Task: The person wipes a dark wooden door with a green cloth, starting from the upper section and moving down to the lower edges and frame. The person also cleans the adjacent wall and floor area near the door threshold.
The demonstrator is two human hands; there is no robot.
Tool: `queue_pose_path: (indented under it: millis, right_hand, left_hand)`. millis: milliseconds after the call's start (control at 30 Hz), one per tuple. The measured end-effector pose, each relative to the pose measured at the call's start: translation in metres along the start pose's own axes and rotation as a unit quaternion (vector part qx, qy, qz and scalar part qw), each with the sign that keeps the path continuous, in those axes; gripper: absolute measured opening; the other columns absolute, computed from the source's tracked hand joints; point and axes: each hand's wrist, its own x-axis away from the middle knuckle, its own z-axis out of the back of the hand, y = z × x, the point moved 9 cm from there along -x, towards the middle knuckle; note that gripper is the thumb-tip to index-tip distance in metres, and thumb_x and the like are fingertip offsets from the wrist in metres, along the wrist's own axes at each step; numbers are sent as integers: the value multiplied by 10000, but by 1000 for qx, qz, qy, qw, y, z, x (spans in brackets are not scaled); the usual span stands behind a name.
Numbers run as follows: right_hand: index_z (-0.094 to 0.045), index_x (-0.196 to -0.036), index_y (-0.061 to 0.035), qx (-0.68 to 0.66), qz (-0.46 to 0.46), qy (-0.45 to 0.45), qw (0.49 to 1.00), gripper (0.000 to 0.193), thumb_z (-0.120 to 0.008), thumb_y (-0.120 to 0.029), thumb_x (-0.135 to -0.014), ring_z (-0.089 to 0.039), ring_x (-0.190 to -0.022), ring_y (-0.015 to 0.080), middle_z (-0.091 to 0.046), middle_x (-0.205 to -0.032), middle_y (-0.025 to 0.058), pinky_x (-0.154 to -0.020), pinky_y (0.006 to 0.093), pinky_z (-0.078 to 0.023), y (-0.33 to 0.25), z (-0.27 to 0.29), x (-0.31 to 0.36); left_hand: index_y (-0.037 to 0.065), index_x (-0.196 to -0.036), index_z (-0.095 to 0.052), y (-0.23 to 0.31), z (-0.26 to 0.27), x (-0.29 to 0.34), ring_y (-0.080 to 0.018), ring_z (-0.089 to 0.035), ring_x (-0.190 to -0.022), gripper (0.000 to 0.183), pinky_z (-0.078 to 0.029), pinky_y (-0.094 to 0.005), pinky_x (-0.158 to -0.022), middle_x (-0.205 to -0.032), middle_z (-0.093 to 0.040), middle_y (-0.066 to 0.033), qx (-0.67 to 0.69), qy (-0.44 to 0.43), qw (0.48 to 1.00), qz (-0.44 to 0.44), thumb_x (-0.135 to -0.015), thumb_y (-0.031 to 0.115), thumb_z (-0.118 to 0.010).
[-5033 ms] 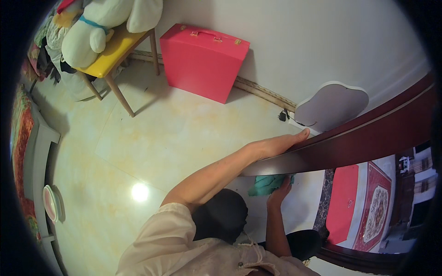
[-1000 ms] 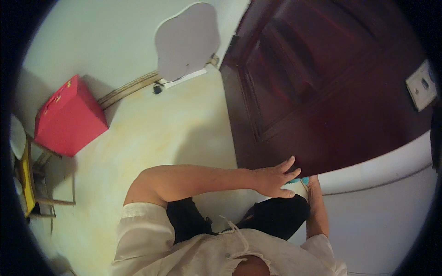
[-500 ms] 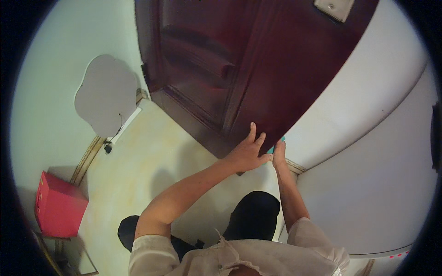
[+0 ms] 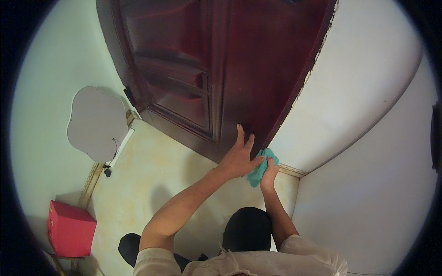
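Observation:
A dark red panelled door (image 4: 262, 69) fills the upper middle of the view, its bottom corner just in front of me. My left hand (image 4: 237, 158) lies against the lower part of its face, fingers spread. At the corner and side edge of the door, my right hand (image 4: 269, 175) grips a green cloth (image 4: 256, 176). The cloth is bunched, and part of it hangs below the door's corner. The left thumb reaches close to the cloth; whether it touches it I cannot tell.
A flower-shaped grey panel with a white rim (image 4: 97, 124) leans at the left wall, a thin black cable beside it. Nearer stands a red box (image 4: 72, 230). A white wall (image 4: 368, 78) runs along the right. My knee (image 4: 248, 230) is bent below my hands.
The right hand has come down toward me from the door's edge, and much more of the green cloth shows. The view has shifted, exposing the door's side edge. The left hand stays on the door.

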Motion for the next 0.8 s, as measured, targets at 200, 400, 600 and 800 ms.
queue_pose_path:
  millis: [200, 400, 600, 800]
  right_hand:
    - [-613, -915, 5, 9, 5, -97, 995, 298, -523, -279, -938, -535, -744, 121, -591, -831, 32, -667, 296, -449, -32, -26, 3]
    - [-591, -953, -22, 72, 80, -184, 977, 263, -499, -266, -995, -515, -797, 89, -588, -868, -9, -688, 275, -431, -31, -65, -15]
    - [-591, -1039, -14, -5, 50, -217, 975, 289, -516, -288, -989, -505, -834, 98, -585, -926, -3, -715, 286, -433, -27, -88, -41]
    - [-596, -1156, -42, -56, -80, -143, 985, 391, -532, -381, -973, -540, -955, 136, -611, -1029, 22, -836, 312, -442, -52, -96, -42]
  left_hand:
    - [-117, -1417, -249, 1, 1, -26, -508, -91, -1397, 857, -248, -428, -1137, -1464, 74, -432, -3, 25, 1000, 11, -870, 428, -619]
    - [-98, -1403, -328, -2, 8, -48, -521, -310, -1319, 791, -386, -460, -1052, -1462, 3, -437, -62, 71, 995, -33, -878, 424, -607]
    - [-1, -1431, -351, 2, 16, -64, -530, -372, -1275, 727, -398, -448, -1043, -1450, -50, -451, -45, 35, 998, 12, -876, 393, -607]
    - [21, -1430, -357, -11, 25, -54, -493, -401, -1280, 692, -395, -448, -1045, -1483, -151, -373, -3, 99, 995, 5, -869, 328, -623]
